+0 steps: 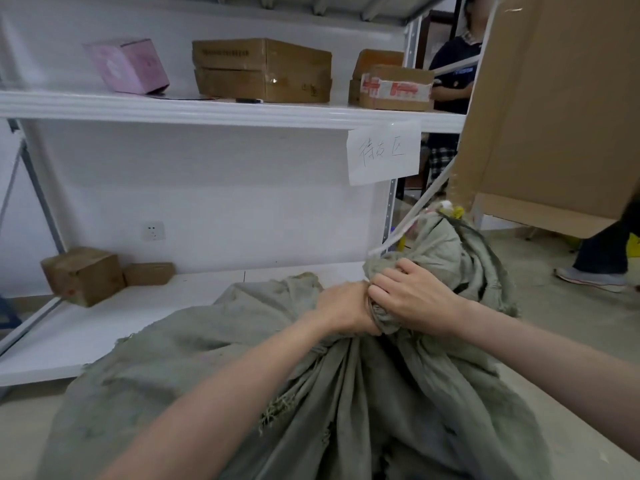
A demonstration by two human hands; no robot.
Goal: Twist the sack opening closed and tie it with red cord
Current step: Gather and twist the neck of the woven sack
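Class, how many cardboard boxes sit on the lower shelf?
2: a larger box near the left end of the lower shelf, and a smaller box just right of it. The sack may hide others.

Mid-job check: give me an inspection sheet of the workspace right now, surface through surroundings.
Surface: pale floor; white lower shelf behind the sack.
Job's things: grey-green sack, neck bunched; red cord, nothing seen.
Clutter: two cardboard boxes on lower shelf; pink box and cartons above.
Grippers: left hand and right hand both grip the sack neck.
Cables: white cord rising rightward behind the hands.
Surroundings: paper label, large cardboard sheet, bystander's shoe.
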